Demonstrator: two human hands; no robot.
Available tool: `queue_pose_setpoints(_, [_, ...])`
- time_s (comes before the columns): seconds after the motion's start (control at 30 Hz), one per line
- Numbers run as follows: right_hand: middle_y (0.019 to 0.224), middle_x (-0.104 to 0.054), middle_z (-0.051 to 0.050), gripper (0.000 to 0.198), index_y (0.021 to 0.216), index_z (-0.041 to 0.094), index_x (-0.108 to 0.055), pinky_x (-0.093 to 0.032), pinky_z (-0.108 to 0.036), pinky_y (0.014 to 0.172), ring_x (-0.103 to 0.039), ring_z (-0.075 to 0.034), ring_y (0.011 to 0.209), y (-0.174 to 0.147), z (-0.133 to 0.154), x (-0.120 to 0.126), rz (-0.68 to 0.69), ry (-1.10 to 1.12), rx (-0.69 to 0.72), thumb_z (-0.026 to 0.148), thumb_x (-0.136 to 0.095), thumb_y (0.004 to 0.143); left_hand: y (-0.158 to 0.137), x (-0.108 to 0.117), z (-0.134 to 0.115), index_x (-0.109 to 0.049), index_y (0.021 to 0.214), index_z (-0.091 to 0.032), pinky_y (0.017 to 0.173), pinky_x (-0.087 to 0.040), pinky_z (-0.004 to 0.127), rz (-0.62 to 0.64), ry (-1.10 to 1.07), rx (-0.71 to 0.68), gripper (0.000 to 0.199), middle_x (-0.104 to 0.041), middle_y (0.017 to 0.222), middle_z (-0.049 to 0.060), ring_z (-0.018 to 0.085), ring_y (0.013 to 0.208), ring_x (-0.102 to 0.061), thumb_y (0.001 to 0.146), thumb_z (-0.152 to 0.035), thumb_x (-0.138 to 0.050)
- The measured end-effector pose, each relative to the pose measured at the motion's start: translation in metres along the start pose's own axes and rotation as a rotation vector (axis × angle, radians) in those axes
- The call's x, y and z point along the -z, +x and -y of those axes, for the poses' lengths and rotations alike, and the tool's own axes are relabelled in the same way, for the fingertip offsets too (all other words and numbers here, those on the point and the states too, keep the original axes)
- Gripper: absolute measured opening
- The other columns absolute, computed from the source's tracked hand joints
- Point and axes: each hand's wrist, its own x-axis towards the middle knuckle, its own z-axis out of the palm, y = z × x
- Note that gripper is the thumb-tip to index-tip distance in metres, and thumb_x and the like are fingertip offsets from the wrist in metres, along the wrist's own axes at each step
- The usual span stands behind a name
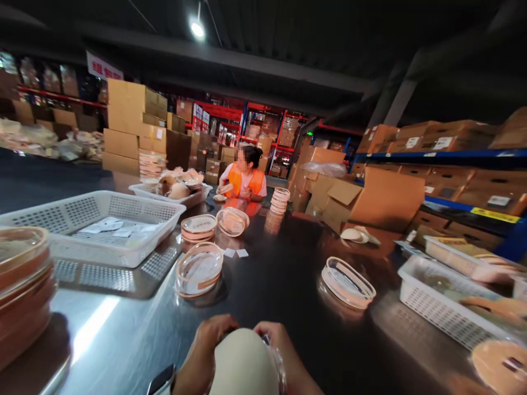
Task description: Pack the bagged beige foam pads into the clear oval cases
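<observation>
At the bottom centre, a smooth beige dome-shaped pad is held between both hands. My left hand is closed on its left side, with a watch on the wrist. My right hand grips the right side, where clear plastic shows along the edge. The fingertips are partly hidden behind the pad. Beyond the hands lies an oval clear-topped case with a peach rim. Farther off, a stacked oval case and a tilted case sit close together. Another oval case lies to the right.
A white perforated basket holding paper slips stands left, with a stack of peach cases nearer. White baskets fill the right side. Across the dark shiny table sits a person in an orange vest, beside stacked cases.
</observation>
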Motion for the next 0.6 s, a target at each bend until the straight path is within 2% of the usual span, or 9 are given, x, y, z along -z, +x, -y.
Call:
queue_pose_setpoints(0.13, [0.065,-0.065,-0.003,0.018,0.061,0.016,-0.066,-0.036,-0.027,0.064,-0.053,-0.017,0.067,0.010,-0.012,0.002,0.012,-0.075,0.188,0.032,-0.058,0.063,0.007,-0.002,0.016,-0.075,0.073,-0.021,0.067,-0.048,0.022,-0.020,0.062,-0.067,0.014,-0.073,0.071,0.003,0.017,0.069,-0.065,0.077,-0.025,-0.062])
queue_pose_setpoints(0.27, [0.062,-0.067,-0.005,0.027,0.058,0.017,-0.066,-0.038,-0.027,0.060,-0.056,-0.018,0.063,0.024,-0.034,-0.004,-0.018,-0.137,0.265,0.039,-0.054,0.068,0.009,-0.006,0.024,-0.077,0.076,-0.023,0.068,-0.051,0.022,0.049,-0.052,0.015,0.013,-0.075,0.074,0.002,0.018,0.069,-0.068,0.074,-0.027,-0.066])
queue_pose_setpoints(0.4, [0.065,-0.069,-0.007,0.025,0.063,0.016,-0.071,-0.038,-0.027,0.061,-0.058,-0.019,0.064,0.032,-0.048,-0.007,-0.046,-0.167,0.264,0.036,-0.056,0.066,0.008,-0.010,0.020,-0.077,0.084,-0.022,0.070,-0.049,0.019,0.098,-0.132,0.125,0.020,-0.077,0.080,0.000,0.016,0.075,-0.069,0.074,-0.019,-0.060])
queue_pose_setpoints(0.5, [0.072,-0.070,-0.007,0.026,0.072,0.016,-0.074,-0.041,-0.027,0.065,-0.061,-0.019,0.071,0.031,-0.048,-0.006,-0.011,-0.121,0.248,0.032,-0.054,0.072,0.007,-0.010,0.015,-0.078,0.089,-0.022,0.071,-0.048,0.019,0.139,-0.145,0.091,0.024,-0.077,0.083,0.000,0.017,0.077,-0.069,0.075,-0.015,-0.060])
queue_pose_setpoints(0.6, [0.071,-0.068,-0.005,0.020,0.072,0.016,-0.074,-0.041,-0.027,0.066,-0.060,-0.019,0.071,0.029,-0.046,-0.006,-0.013,-0.094,0.254,0.029,-0.059,0.067,0.008,-0.007,0.014,-0.078,0.090,-0.023,0.072,-0.050,0.021,0.138,-0.202,0.085,0.022,-0.077,0.085,0.001,0.020,0.079,-0.069,0.076,-0.019,-0.063])
